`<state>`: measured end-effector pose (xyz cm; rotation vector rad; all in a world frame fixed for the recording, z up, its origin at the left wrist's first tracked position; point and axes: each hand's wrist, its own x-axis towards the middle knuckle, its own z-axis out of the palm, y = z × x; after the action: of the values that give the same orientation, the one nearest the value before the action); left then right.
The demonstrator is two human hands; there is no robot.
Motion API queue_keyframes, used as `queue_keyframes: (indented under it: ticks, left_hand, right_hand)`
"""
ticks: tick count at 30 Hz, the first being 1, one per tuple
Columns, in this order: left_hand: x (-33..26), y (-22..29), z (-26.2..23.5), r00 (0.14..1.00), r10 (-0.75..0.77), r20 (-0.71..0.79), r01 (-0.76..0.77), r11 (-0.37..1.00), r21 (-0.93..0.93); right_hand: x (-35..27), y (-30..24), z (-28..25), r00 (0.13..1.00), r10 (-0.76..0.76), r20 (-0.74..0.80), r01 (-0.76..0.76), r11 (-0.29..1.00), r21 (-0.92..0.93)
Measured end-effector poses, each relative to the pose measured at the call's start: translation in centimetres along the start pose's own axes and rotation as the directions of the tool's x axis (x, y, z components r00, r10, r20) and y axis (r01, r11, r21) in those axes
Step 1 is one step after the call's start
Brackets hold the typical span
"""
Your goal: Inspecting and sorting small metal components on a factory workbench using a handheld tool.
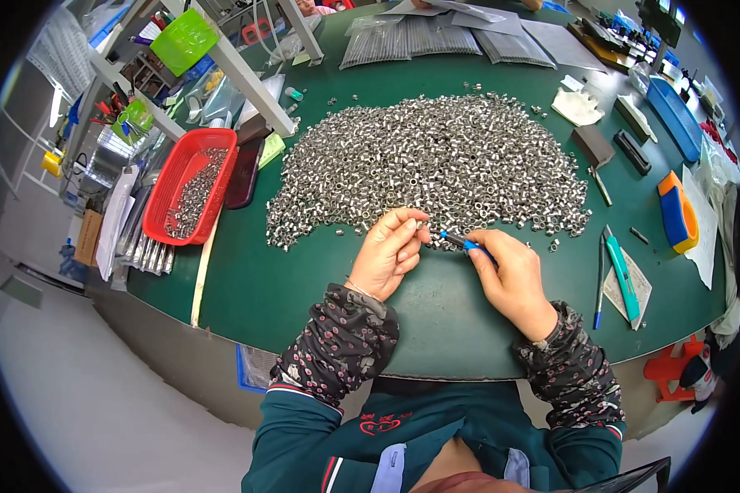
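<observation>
Nearest the body, both forearms in dark flowered sleeves [341, 341] come up from six o'clock over the green counter [304, 287]. The left hand [389, 251] is curled, its fingertips [419, 223] pinched together at the near edge of the heap, apparently on one small metal ring, though the piece itself is too small to make out. The right hand [511, 275] is clamped on a slim blue-handled tool [460, 241], whose dark tip points toward nine o'clock and nearly meets the left fingertips. The two hands sit close together, just apart.

At three o'clock from the right hand lie a teal utility knife [623, 278] on a scrap of paper [633, 287], with a blue pen [598, 287] just beside it.

Beyond the hands, toward twelve o'clock, spreads the big heap of small silvery metal rings [427, 164], covering the middle of the counter. At nine o'clock from the heap stands a red plastic basket [163, 209] with more of the rings inside. At three o'clock from the heap rest an orange-and-blue block [677, 215] and, farther off, a blue tray [674, 115].

Farthest, at twelve o'clock, lie clear bags of grey strips [411, 39], and at eleven o'clock a white frame [247, 74] carries a green bin [182, 39].
</observation>
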<state>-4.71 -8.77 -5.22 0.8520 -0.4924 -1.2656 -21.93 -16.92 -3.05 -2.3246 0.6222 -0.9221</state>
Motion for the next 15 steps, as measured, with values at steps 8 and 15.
queue_keyframes:
  ticks: [8, 15]
  left_hand:
    - [-0.18, -0.41, -0.18, 1.0, -0.025, 0.0, 0.025, 1.0, 0.004]
    - [-0.14, -0.61, 0.03, 0.998, -0.028, -0.049, 0.029, 0.999, 0.018]
  right_hand:
    - [-0.16, 0.19, 0.16, 0.999, -0.053, -0.007, 0.053, 0.998, -0.022]
    - [-0.23, 0.22, 0.23, 0.998, -0.067, -0.004, 0.067, 0.997, -0.026]
